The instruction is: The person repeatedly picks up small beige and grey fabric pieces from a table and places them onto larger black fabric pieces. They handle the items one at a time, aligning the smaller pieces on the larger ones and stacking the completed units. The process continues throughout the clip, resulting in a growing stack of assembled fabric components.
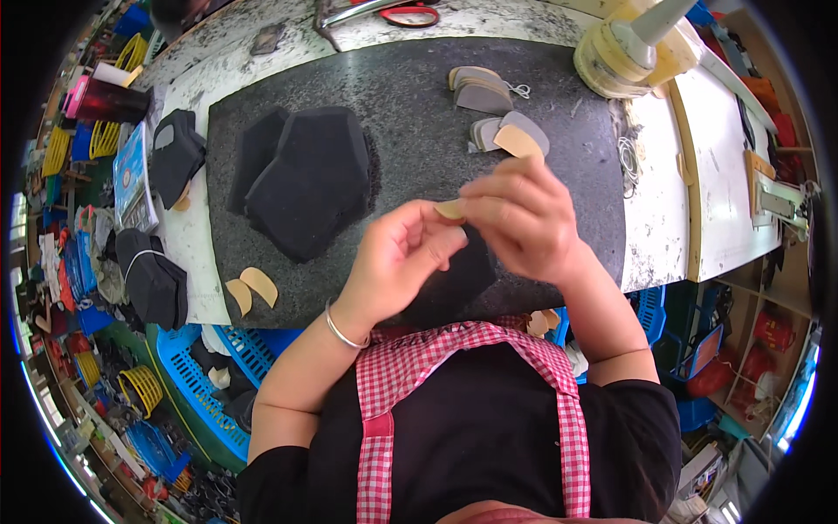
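Note:
Over the front middle of the dark slab [410, 96], both my hands pinch a small tan curved piece [449, 210]. My left hand [397, 262] has it between thumb and fingers, while my right hand [528, 218] closes on its right end. Below them lies a black flat piece [463, 275], partly hidden by the hands. Just beyond my right hand is a fanned pile of grey pieces [531, 129] with a tan piece [518, 141] on top. Farther back lies another row of grey and tan rounded pieces [483, 92].
Black many-sided sheets [310, 175] are stacked on the slab's left; two tan pieces [253, 286] lie near its front left corner. A yellowed glue pot [615, 57] stands back right, red-handled scissors [410, 16] at the back. Blue baskets [196, 384] sit below the table edge.

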`<state>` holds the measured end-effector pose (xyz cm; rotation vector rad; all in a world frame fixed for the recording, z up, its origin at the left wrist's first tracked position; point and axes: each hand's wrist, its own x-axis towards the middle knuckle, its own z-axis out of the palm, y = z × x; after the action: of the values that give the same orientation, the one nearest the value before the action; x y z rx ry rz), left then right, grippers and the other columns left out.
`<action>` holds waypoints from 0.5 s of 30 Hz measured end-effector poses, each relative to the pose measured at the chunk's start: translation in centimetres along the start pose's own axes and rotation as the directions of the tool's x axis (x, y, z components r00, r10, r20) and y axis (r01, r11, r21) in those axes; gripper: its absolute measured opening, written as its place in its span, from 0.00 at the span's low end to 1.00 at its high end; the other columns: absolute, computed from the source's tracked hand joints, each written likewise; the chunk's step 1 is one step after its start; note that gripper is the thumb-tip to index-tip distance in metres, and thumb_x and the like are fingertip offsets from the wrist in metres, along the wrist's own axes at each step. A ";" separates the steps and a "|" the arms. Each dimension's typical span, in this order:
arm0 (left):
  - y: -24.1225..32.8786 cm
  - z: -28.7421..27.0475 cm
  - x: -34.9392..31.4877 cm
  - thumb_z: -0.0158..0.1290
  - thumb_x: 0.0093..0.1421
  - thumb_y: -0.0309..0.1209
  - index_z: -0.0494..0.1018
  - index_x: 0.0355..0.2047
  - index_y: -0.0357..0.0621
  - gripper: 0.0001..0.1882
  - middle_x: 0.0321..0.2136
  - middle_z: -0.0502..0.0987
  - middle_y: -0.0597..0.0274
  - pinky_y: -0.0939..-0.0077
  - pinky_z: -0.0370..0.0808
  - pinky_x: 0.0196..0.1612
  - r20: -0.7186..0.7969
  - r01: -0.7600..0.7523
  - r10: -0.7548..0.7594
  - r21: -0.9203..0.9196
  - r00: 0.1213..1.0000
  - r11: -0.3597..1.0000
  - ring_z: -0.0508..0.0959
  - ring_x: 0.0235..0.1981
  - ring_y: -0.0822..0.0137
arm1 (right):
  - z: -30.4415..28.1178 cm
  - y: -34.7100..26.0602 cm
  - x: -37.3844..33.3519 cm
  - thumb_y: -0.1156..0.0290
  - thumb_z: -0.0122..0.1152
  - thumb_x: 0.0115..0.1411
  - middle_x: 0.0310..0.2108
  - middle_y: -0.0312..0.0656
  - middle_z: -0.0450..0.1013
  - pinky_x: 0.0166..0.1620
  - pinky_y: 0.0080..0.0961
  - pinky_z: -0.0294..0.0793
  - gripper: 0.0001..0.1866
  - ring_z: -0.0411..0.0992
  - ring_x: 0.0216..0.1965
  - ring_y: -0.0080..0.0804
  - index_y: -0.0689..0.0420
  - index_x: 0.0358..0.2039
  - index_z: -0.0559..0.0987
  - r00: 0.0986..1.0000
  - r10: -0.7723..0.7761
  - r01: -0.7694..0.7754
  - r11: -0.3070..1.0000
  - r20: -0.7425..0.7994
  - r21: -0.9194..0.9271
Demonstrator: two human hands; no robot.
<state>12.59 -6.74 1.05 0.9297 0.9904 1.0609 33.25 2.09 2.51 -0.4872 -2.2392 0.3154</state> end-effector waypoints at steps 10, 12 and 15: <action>0.0 -0.8 0.1 0.54 0.73 0.24 0.78 0.46 0.34 0.07 0.38 0.87 0.53 0.73 0.83 0.38 -0.054 -0.076 0.109 0.427 0.993 0.901 0.88 0.37 0.67 | 1.5 -1.5 0.4 0.82 0.74 0.49 0.41 0.46 0.83 0.37 0.34 0.83 0.13 0.82 0.37 0.42 0.63 0.36 0.82 0.982 0.127 -0.143 0.984 0.143 0.107; 0.4 -0.7 0.1 0.55 0.72 0.23 0.79 0.43 0.32 0.05 0.33 0.86 0.54 0.75 0.83 0.37 0.002 -0.209 0.264 0.618 0.965 0.758 0.88 0.34 0.68 | 1.8 -1.8 0.3 0.80 0.72 0.50 0.39 0.44 0.82 0.37 0.34 0.83 0.10 0.82 0.36 0.40 0.61 0.33 0.79 0.985 0.123 -0.133 0.988 0.121 0.080; 0.2 -0.5 0.4 0.57 0.71 0.22 0.78 0.41 0.32 0.04 0.31 0.84 0.54 0.76 0.82 0.38 0.047 -0.297 0.369 0.690 0.928 0.660 0.87 0.32 0.69 | 2.1 -1.8 0.1 0.80 0.70 0.51 0.37 0.44 0.81 0.37 0.34 0.84 0.09 0.81 0.35 0.41 0.61 0.32 0.78 0.981 0.168 -0.177 0.981 0.096 0.083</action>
<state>12.10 -6.30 0.97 1.7491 1.3738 1.0513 31.15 0.39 1.94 -0.6311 -2.2608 0.5366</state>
